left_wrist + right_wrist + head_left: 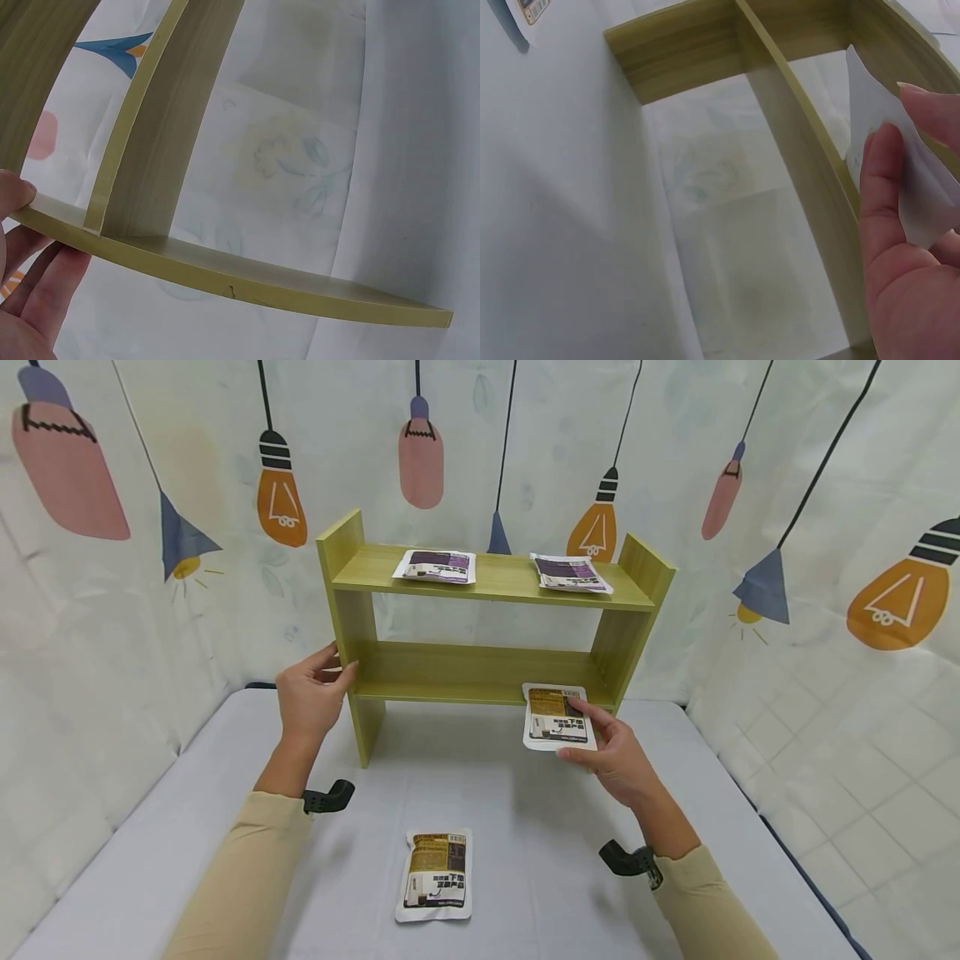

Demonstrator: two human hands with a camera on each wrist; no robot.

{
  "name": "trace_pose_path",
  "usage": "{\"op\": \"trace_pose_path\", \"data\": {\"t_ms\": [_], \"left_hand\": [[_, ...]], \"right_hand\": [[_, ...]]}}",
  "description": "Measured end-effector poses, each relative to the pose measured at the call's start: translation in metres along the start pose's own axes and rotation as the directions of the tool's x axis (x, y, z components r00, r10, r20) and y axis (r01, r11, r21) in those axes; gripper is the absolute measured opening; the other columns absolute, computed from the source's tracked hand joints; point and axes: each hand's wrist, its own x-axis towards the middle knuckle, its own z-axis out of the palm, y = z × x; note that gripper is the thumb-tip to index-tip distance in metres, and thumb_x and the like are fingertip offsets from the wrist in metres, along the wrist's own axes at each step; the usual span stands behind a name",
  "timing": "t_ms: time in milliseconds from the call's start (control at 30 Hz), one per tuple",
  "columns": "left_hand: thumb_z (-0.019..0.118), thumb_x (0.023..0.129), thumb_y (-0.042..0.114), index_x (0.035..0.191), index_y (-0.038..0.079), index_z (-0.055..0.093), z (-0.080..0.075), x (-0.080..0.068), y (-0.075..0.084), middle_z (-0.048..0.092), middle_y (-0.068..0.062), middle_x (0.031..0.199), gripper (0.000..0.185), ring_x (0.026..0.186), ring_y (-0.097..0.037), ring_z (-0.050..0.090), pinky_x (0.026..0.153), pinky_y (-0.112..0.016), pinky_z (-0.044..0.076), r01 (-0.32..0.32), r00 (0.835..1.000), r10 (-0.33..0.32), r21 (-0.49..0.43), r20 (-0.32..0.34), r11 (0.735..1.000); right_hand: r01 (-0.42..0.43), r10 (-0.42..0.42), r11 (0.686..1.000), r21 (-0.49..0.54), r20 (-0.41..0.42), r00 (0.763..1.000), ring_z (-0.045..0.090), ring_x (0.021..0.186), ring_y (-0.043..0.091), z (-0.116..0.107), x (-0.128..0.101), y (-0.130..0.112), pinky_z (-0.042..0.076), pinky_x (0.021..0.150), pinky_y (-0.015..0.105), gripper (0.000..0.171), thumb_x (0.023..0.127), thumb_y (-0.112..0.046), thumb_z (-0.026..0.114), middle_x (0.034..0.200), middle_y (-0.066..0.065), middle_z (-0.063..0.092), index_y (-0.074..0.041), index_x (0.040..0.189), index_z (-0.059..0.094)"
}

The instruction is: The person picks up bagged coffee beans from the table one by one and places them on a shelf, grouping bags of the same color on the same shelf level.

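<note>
A green wooden shelf unit [480, 672] with two boards stands at the back of the table. My left hand [311, 693] grips the left end of its lower board [225, 274], thumb on top and fingers beneath. My right hand [607, 752] pinches a white-and-brown pouch [557, 717] at the front edge of the lower board, near its right end; in the right wrist view the pouch [900, 165] shows its white back. A second like pouch [437, 874] lies flat on the table near me.
Two purple-and-white pouches [437, 565] [570, 572] lie on the top board. The table has a grey cloth [187, 827]. Printed fabric walls with lamp pictures [825, 635] close in the back and both sides.
</note>
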Motion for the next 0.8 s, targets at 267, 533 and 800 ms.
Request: {"op": "trace_pose_path", "data": {"t_ms": [267,533,800], "left_hand": [[0.074,0.095,0.023,0.138,0.016,0.066,0.0004,-0.0002,0.0006,0.076,-0.016,0.117,0.044,0.088,-0.037,0.075,0.068,-0.002,0.049,-0.012,1.0,0.012,-0.002,-0.005,1.0],[0.074,0.095,0.023,0.137,0.015,0.066,0.0011,-0.0004,-0.0015,0.076,-0.016,0.118,0.044,0.089,-0.037,0.075,0.068,-0.002,0.049,-0.02,1.0,0.02,-0.006,-0.007,1.0],[0.073,0.095,0.025,0.137,0.017,0.067,0.0008,-0.0005,-0.0011,0.076,-0.015,0.12,0.044,0.09,-0.036,0.076,0.07,-0.004,0.051,-0.022,1.0,0.022,-0.012,-0.001,1.0]], "right_hand": [[0.004,-0.004,1.0,-0.03,-0.01,1.0,0.055,0.127,0.014,-0.003,0.0032,0.0009,0.058,0.094,0.022,0.092,0.081,0.018,0.074,0.164,0.015,0.026,-0.005,0.16,0.033],[-0.004,0.002,0.998,-0.055,-0.033,0.999,0.054,0.127,0.018,-0.0044,0.0056,0.0003,0.058,0.093,0.022,0.089,0.082,0.017,0.073,0.161,0.014,0.03,-0.006,0.159,0.036],[0.0,-0.003,0.997,-0.075,-0.043,0.999,0.053,0.128,0.021,-0.0053,0.0087,0.0004,0.057,0.095,0.022,0.087,0.083,0.014,0.074,0.161,0.014,0.031,-0.008,0.159,0.038]]}}
